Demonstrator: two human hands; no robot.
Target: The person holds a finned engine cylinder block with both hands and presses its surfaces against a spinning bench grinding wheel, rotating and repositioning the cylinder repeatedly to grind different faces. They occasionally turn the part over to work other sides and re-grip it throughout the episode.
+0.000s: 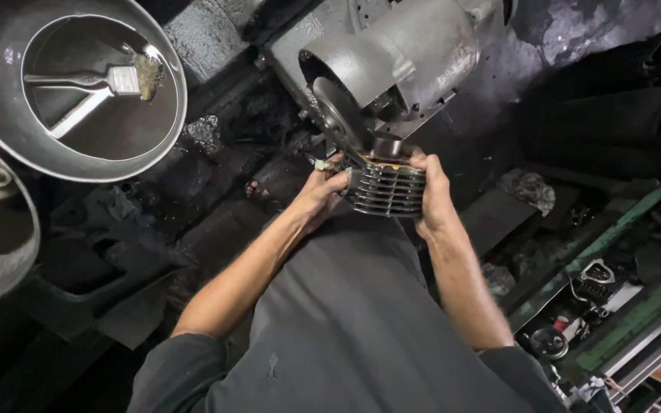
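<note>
At frame centre, left hand and right hand both grip the finned cylinder tight, seated against the engine, not yet let go.

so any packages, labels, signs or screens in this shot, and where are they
No screens or signs show.
Small white pack: on the green shelf at lower right, roughly square, white with a dark printed picture.
Round tin or gauge-like disc: lower on the same shelf, dark with a pale face; too small to tell which.
The finned engine cylinder, held between the left hand and right hand, shows no label.
</note>
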